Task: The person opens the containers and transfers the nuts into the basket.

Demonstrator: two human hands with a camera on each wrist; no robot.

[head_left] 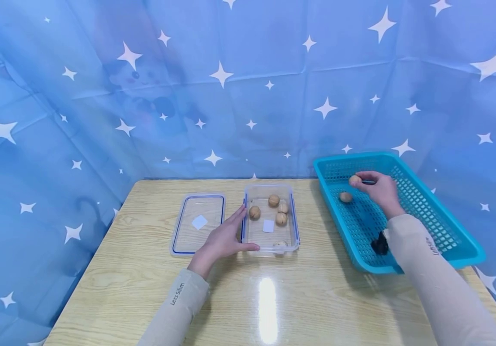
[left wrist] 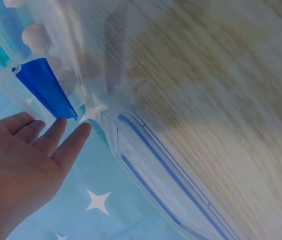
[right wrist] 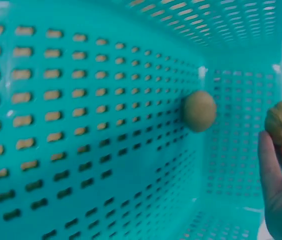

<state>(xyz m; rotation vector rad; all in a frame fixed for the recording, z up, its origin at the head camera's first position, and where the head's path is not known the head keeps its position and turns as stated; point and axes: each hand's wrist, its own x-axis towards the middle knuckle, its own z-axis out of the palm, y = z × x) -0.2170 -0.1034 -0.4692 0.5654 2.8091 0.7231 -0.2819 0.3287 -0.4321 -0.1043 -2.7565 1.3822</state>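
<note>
a walnut point(head_left: 354, 180) is held above the basket

the right hand point(head_left: 379, 190) pinches this walnut between its thumb and fingers, which are closed only as far as the nut permits. below, inside the turquoise basket point(head_left: 332, 211), lies a second walnut point(head_left: 345, 197), near the left wall and apart from the hand. the left hand point(head_left: 226, 238) has its fingers extended and spread; they lie along the left side of the clear container point(head_left: 269, 250), with the thumb at its near edge. at least four loose walnuts point(head_left: 254, 213) are in this container. its blue-edged lid point(head_left: 187, 226) lies flat on the wooden table point(head_left: 144, 269), just to the left.
</note>
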